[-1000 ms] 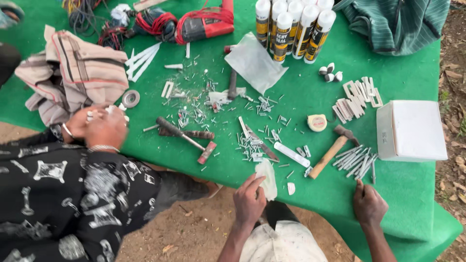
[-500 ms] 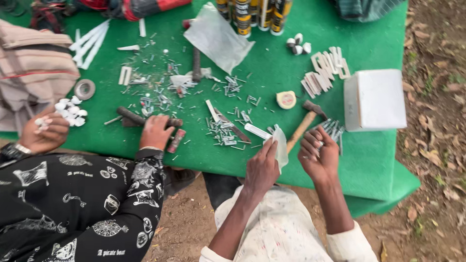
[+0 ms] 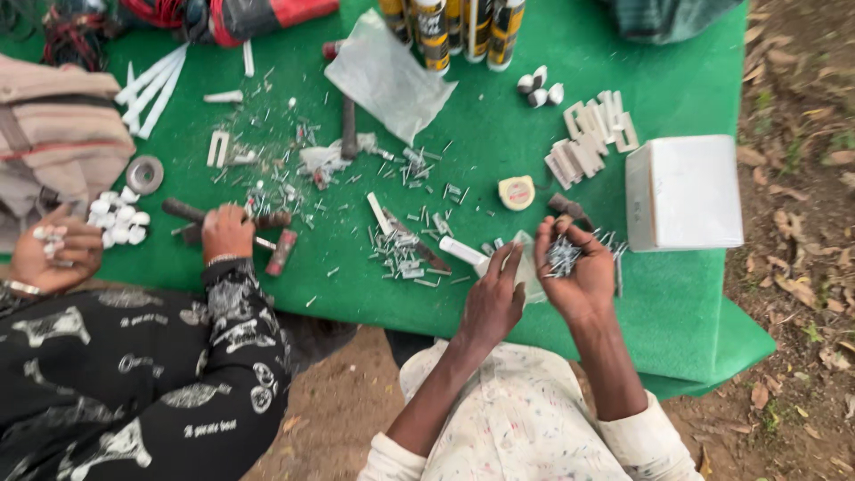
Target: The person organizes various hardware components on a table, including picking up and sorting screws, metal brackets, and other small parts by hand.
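Seen from above, a person in a paint-speckled white shirt works at a green surface [image 3: 499, 125] scattered with small metal nails. Their right hand [image 3: 577, 272] is cupped palm up, fingers curled around a small heap of nails [image 3: 563, 256] resting in the palm. Their left hand [image 3: 492, 301] sits just beside it, fingers pinched on the edge of a small clear plastic bag [image 3: 527, 276] held between the two hands. Just beyond the hands lie a wooden-handled hammer [image 3: 568, 209], a round yellow tape measure [image 3: 517, 192] and a loose pile of nails with a white strip [image 3: 405, 249]. To the right stands a white box [image 3: 684, 191], with a cluster of white clips [image 3: 590, 142] behind it. Farther back are spray cans [image 3: 450, 28] and a larger clear plastic sheet [image 3: 386, 76]. On the left, another person in a black patterned sleeve rests one hand [image 3: 226, 233] on a dark tool handle [image 3: 191, 212] on the surface, while their other hand [image 3: 55, 254] holds small white caps near a pile of similar caps [image 3: 120, 218].
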